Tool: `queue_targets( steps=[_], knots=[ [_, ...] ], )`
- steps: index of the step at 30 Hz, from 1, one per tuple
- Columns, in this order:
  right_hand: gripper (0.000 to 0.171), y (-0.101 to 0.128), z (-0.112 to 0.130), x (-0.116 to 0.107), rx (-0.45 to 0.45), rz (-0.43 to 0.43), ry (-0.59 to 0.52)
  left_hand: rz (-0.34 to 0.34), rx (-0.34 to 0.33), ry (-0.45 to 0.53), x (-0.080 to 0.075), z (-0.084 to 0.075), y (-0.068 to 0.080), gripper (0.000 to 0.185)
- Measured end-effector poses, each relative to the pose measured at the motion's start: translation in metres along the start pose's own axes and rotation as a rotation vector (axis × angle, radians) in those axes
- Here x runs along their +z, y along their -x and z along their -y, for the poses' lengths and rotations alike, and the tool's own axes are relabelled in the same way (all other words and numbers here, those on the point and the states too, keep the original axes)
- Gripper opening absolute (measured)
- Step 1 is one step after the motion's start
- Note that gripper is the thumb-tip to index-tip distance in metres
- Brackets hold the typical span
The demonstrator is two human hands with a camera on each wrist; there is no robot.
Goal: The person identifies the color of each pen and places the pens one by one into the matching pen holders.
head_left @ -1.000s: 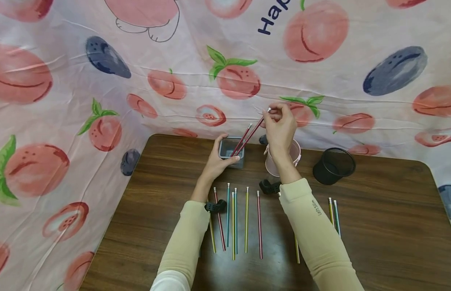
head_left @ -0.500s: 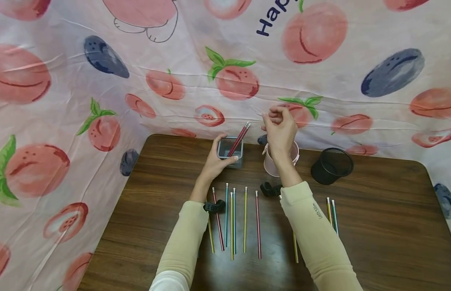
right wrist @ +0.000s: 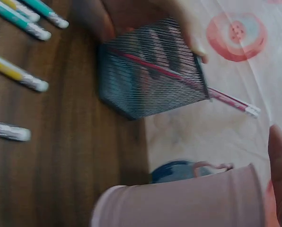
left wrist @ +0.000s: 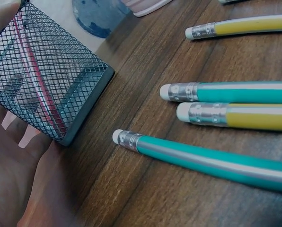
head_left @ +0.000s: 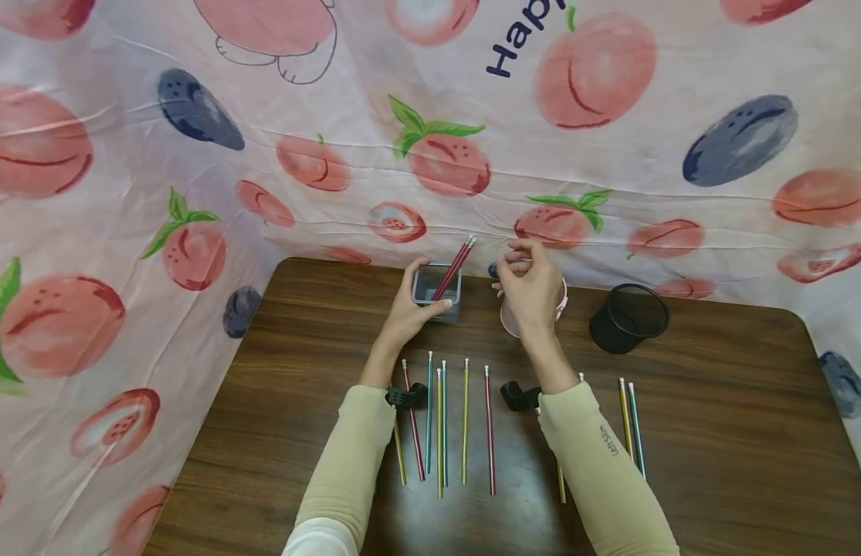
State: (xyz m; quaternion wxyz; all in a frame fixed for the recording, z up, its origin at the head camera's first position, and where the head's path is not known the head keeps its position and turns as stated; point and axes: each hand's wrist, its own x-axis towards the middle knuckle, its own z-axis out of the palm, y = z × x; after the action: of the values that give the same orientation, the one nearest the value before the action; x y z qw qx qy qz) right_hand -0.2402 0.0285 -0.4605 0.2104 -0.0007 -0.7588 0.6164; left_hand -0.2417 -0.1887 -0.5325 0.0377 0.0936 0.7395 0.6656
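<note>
My left hand (head_left: pixel 408 313) grips a square dark mesh pencil holder (left wrist: pixel 79 75) at the back of the table, thumb on the near side and fingers round the left. Two red pencils (head_left: pixel 454 268) lean in it, with their eraser ends sticking out above the rim. My right hand (head_left: pixel 531 289) holds nothing, its fingers loosely bent above a pink bucket (right wrist: pixel 179 203). In the head view this hand hides part of the bucket.
A round black mesh holder (head_left: pixel 614 333) stands right of the bucket. Several red, yellow and teal pencils (head_left: pixel 465 432) lie in front, some partly under the arms. Two more pencils, one yellow (head_left: pixel 625 421), lie at right. A fruit-print cloth (head_left: pixel 319 239) hangs behind.
The right hand has let go of a red pencil, which now leans beside the other in the mesh holder. It has then moved down and nearer. The left hand keeps its grip.
</note>
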Motion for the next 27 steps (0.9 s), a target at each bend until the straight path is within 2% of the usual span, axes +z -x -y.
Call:
queue_targets(
  steps=[4,6,12,17,21,23,27],
  knots=[
    [0.024,0.009,-0.013,-0.005,-0.033,-0.002,0.034,-0.006,0.009,-0.005,0.001,0.001,-0.001,0.085],
    [0.023,0.012,-0.016,-0.007,-0.066,-0.008,0.023,-0.015,0.01,-0.023,0.002,0.001,-0.001,0.085],
    [0.023,0.024,-0.019,-0.013,-0.11,-0.01,-0.033,-0.017,0.032,0.012,0.003,0.005,0.0,0.085],
    [0.025,0.035,-0.008,-0.016,-0.137,-0.004,-0.026,-0.024,-0.003,-0.003,0.002,0.003,0.003,0.086],
    [0.023,0.045,0.009,-0.022,-0.17,-0.04,0.02,-0.033,-0.006,-0.025,0.003,0.001,0.003,0.085],
    [0.022,0.052,0.013,-0.026,-0.163,-0.036,-0.005,-0.037,-0.001,-0.028,0.003,0.001,0.002,0.084],
    [0.021,0.066,0.008,-0.031,-0.095,0.014,-0.09,-0.037,-0.004,-0.032,0.004,0.0,0.001,0.085]
  ],
)
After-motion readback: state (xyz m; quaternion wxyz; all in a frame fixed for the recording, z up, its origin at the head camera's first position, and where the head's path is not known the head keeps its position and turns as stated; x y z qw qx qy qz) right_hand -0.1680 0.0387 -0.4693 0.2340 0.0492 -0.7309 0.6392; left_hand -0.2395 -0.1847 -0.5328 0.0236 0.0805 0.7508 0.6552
